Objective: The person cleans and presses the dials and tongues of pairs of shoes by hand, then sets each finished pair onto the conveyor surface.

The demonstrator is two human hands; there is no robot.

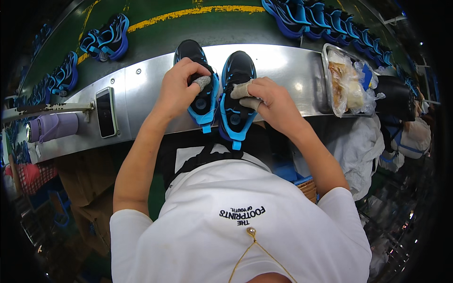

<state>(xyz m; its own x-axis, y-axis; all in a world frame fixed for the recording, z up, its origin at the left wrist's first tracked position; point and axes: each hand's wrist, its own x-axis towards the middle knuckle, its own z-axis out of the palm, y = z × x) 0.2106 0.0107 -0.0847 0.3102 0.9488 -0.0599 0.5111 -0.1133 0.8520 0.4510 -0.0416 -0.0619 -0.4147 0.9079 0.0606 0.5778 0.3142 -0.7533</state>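
Two black sneakers with bright blue trim stand side by side on the metal bench, toes pointing away from me and blue heel tabs toward me. Over the left sneaker (204,104), my left hand (185,84) is closed, its thumb and finger pinched at the lacing; a grey wrap covers a fingertip. What lies between those fingertips is hidden. My right hand (264,96) reaches the right sneaker (237,120) from its right side. Beige covers sit on its thumb and finger, which are closed at the tongue and lacing area; their exact hold is hard to see.
On the metal bench (155,70) lie a phone (106,112) and a lilac bottle (59,126) to the left. A metal tray (326,70) with plastic-bagged items stands right. Beyond, more blue-black sneakers (113,37) line the green surface (179,26). White plastic sacking (356,146) hangs below right.
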